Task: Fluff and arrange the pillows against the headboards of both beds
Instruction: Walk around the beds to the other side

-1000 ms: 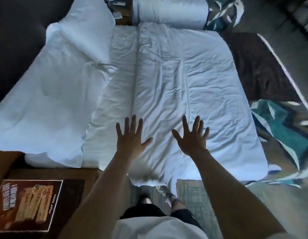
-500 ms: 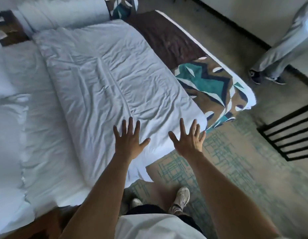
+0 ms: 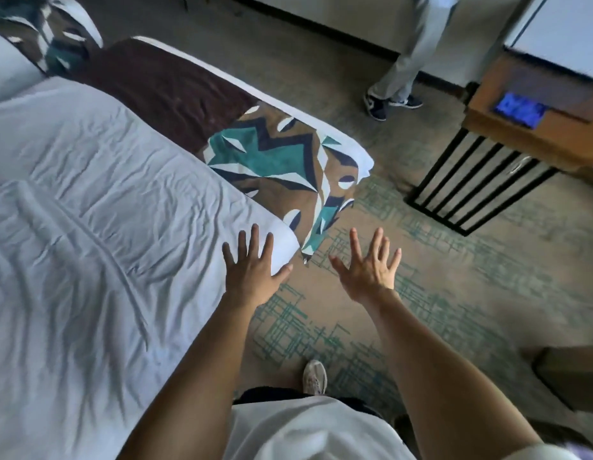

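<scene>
Head view: the left hand is flat with its fingers spread wide, over the near corner of the white duvet, and grips nothing; whether the palm touches the cloth cannot be told. The right hand is also wide open, fingers fanned, off the duvet's corner and over the patterned carpet, holding nothing. The duvet is creased, and its long folds run from upper left to lower right. The bed's long axis runs from lower left to upper right, with the foot end toward the upper right. There a brown and teal bed runner lies across the bed just beyond the duvet's edge, one end hanging off the corner. No pillow can be made out on the part of the duvet in view, so where the pillows lie cannot be told. Beyond the duvet's far left edge is a second bed with the same patterned runner. Past the runner stand another person's legs, well away from the duvet. To their right a wooden stand with a blue display tops a black slatted rack.
</scene>
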Demonstrator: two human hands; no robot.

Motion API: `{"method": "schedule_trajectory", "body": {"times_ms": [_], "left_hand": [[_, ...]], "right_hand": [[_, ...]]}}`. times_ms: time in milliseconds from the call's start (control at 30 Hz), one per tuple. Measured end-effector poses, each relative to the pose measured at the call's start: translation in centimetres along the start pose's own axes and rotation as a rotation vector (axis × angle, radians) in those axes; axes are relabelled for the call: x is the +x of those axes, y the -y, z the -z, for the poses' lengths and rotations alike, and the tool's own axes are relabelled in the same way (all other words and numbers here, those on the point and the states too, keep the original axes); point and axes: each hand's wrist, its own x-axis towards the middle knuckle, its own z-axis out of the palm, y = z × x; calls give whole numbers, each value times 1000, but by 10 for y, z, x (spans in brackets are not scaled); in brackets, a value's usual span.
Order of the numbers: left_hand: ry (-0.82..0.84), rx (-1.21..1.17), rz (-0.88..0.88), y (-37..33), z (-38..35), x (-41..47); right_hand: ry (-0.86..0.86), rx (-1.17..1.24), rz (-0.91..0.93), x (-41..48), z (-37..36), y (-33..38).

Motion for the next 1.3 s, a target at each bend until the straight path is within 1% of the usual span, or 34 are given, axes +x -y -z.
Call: {"method": "schedule_trajectory", "body": {"times_ms": [133,333,400,533,700,800,1000,1167,1300], "left_hand": [[32,28,-70,-52,3,38],[63,92,-150,-92,11,91],[91,124,-164,-99,12,110],[149,109,-162,-114,10,163],[143,88,-242,-132,22,240],[145,127,-282,-142,34,284],[142,113,-371,-166,51,369],[177,122,-404,-184,57,422],[189,120,-422,-202,57,453]], "right_hand": [[19,11,-100,24,7,-53],[38,62,-187,56,21,-91],[45,75,-201,69,24,-95],[44,86,-231,108,33,-103],[37,93,-299,166,56,-110],[15,102,-323,202,73,-111],[-31,151,-390,276,103,-107],[-32,171,-413,317,115,-107],[-10,179,-424,344,119,-123]]}}
